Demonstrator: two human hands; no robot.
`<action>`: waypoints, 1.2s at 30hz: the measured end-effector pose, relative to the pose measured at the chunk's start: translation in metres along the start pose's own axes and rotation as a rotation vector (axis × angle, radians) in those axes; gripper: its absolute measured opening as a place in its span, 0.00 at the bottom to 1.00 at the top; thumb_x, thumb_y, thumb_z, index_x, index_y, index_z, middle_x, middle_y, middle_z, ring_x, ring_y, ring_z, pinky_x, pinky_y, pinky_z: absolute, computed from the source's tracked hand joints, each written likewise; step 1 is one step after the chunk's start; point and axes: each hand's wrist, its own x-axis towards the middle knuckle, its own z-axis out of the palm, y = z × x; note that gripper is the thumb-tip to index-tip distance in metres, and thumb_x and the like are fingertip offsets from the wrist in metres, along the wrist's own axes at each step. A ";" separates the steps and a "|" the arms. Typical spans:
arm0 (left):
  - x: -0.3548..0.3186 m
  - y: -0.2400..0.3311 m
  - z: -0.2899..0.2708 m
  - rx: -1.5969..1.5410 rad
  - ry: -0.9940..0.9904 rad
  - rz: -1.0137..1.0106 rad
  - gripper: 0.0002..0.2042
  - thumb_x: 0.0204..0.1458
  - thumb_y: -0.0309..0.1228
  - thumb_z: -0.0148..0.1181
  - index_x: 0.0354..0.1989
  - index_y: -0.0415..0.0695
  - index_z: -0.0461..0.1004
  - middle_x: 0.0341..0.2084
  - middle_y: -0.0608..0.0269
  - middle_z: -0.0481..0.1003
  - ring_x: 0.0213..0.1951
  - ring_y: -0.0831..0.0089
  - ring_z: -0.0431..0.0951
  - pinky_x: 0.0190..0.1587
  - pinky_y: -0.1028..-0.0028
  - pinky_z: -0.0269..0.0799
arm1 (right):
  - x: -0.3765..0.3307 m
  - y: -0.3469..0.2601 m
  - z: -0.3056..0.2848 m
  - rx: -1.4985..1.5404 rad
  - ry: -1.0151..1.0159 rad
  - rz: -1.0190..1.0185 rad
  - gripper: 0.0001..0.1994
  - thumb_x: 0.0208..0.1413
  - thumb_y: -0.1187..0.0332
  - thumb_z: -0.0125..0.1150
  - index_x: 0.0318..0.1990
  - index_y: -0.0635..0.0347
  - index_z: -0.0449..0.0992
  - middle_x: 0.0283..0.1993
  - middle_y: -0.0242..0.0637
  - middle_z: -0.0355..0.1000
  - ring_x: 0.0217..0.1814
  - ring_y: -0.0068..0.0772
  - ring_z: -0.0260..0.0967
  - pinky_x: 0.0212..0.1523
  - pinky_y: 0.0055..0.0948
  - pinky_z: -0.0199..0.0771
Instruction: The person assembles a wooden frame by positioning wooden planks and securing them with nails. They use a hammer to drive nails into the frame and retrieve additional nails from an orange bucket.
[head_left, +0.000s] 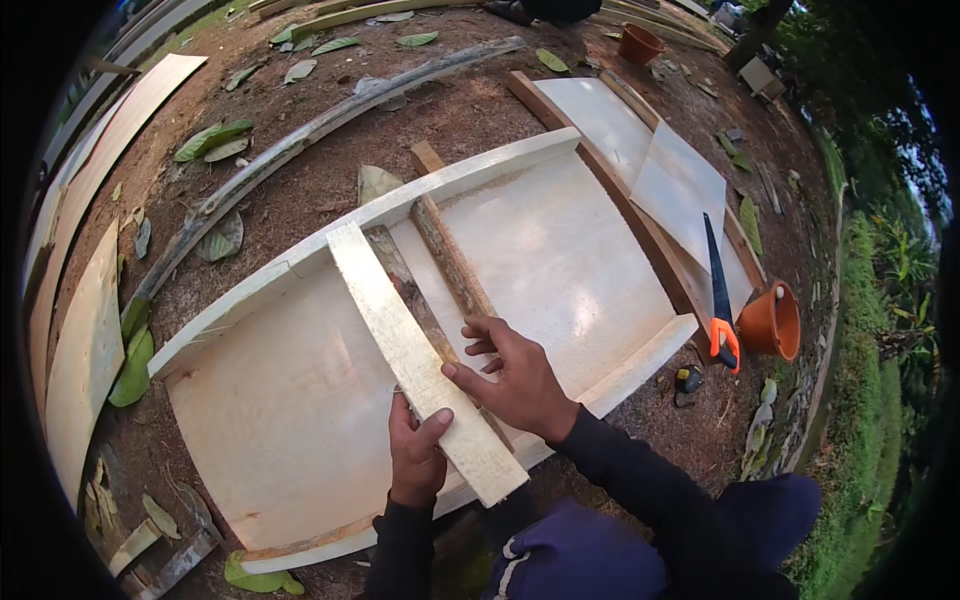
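A pale wooden plank point(400, 335) slants across a shallow frame of white panels with raised side rails point(290, 380). Its far end lies at the far rail; its near end sticks out past the near side, towards my knees. My left hand point(415, 450) grips the plank's left edge, thumb on top and fingers partly hidden beneath. My right hand point(515, 375) is at the plank's right edge, its thumb against the wood and its bent fingers apart. Beyond those fingers, a rough-barked wooden strip point(455, 260) crosses the panels alongside the plank.
An orange-handled hand saw point(720, 290) leans by a second framed panel point(600, 115) at the right. Near it are a brown pot point(770, 320) and a tape measure point(688, 379). A long pole point(300, 150), plywood sheets point(85, 350) and fallen leaves lie on the soil.
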 end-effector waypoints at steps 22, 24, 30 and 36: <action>-0.019 -0.009 -0.073 1.238 0.644 0.553 0.28 0.53 0.26 0.65 0.62 0.30 0.65 0.58 0.38 0.69 0.61 0.44 0.70 0.65 0.55 0.64 | 0.002 0.113 0.009 -0.676 0.238 -0.108 0.19 0.53 0.59 0.68 0.41 0.66 0.69 0.39 0.53 0.73 0.40 0.58 0.74 0.39 0.50 0.76; -0.027 -0.023 -0.058 1.245 0.486 0.559 0.28 0.53 0.27 0.66 0.61 0.30 0.66 0.56 0.38 0.70 0.58 0.45 0.72 0.61 0.56 0.68 | 0.001 0.118 0.010 -0.668 0.257 -0.144 0.19 0.53 0.60 0.68 0.40 0.66 0.69 0.38 0.53 0.72 0.40 0.58 0.74 0.38 0.51 0.75; -0.008 -0.050 -0.008 1.161 0.286 -0.023 0.48 0.48 0.44 0.74 0.69 0.27 0.51 0.59 0.35 0.65 0.58 0.43 0.72 0.58 0.56 0.71 | 0.004 0.123 0.000 -0.598 0.161 -0.149 0.20 0.53 0.59 0.68 0.40 0.66 0.69 0.38 0.53 0.72 0.39 0.58 0.74 0.38 0.50 0.75; 0.014 -0.074 0.002 1.217 0.310 0.006 0.50 0.45 0.40 0.74 0.69 0.27 0.47 0.58 0.31 0.65 0.59 0.43 0.72 0.58 0.58 0.72 | -0.003 0.118 0.000 -0.488 0.201 -0.114 0.24 0.53 0.60 0.69 0.50 0.69 0.70 0.46 0.54 0.72 0.49 0.57 0.73 0.47 0.47 0.75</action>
